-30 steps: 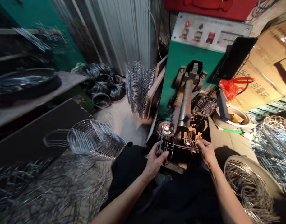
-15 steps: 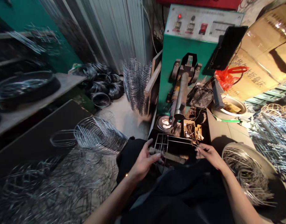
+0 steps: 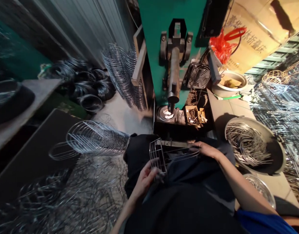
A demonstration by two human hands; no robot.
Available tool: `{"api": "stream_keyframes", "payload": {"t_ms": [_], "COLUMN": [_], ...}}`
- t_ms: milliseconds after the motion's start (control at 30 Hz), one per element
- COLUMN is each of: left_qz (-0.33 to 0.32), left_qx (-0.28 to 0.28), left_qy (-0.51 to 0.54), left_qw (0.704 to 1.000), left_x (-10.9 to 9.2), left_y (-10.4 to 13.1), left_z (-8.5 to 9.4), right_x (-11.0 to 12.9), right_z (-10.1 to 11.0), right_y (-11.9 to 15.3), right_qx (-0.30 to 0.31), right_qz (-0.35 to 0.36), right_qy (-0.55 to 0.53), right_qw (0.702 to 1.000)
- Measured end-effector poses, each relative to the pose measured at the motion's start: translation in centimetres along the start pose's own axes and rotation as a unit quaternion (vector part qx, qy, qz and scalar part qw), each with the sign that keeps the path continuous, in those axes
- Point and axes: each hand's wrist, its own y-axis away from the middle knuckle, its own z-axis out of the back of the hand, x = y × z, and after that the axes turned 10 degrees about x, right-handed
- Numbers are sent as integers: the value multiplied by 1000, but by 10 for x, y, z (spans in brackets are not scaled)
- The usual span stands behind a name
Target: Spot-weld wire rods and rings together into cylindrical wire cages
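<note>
The left hand [image 3: 145,178] grips the near left end of a small wire frame [image 3: 164,153] — its fingers [image 3: 153,172] are curled around the grid-like end piece, closed on the wire. The right hand [image 3: 205,149] rests on the far right end of the same frame, fingers bent over the long straight wires; whether they pinch the wires or only press on them cannot be told through the blur. The frame lies across the person's lap, over dark clothing [image 3: 188,182], just in front of the green machine [image 3: 178,48].

The machine's dark arm [image 3: 174,78] points down toward a round metal pad [image 3: 166,113], well apart from the frame. Beside the pad sits a small clutter of brown parts [image 3: 194,115], and behind them a round fan grille [image 3: 199,75]. On the worktop [image 3: 220,110] to the right stands a wide basin [image 3: 278,152] filled with bent wire pieces [image 3: 247,144]. To the left, a row of finished wire baskets [image 3: 98,139] lies on its side above a heap of loose wire [image 3: 66,198] on the floor — farther back stand stacked wire racks [image 3: 122,74] and dark wire coils [image 3: 86,87].
</note>
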Motion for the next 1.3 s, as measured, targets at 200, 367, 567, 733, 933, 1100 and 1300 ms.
{"api": "stream_keyframes", "payload": {"t_ms": [200, 367, 567, 733, 933, 1100, 1300], "left_qz": [-93, -109, -147, -160, -171, -166, -164], "left_qx": [-1, -13, -47, -67, -78, -77, -69], "left_qy": [7, -2, -7, -14, -14, -13, -26], "left_qw": [996, 994, 988, 985, 982, 983, 984], "left_x": [-42, -60, -67, -65, -67, -66, -66], "left_y": [-36, -65, -94, -113, -129, -139, -147], "left_z": [-21, -26, -28, -32, -37, -36, -36], "right_x": [37, 60, 60, 58, 56, 49, 45], "right_z": [31, 29, 41, 56, 69, 78, 86], "right_y": [7, 2, -25, -49, -72, -81, -86], "right_qx": [-110, -159, -218, -243, -238, -230, -223], "right_qz": [78, 111, 148, 140, 119, 106, 113], "right_qy": [48, -81, -70, -60, -65, -69, -57], "right_qw": [990, 978, 962, 958, 962, 965, 967]}}
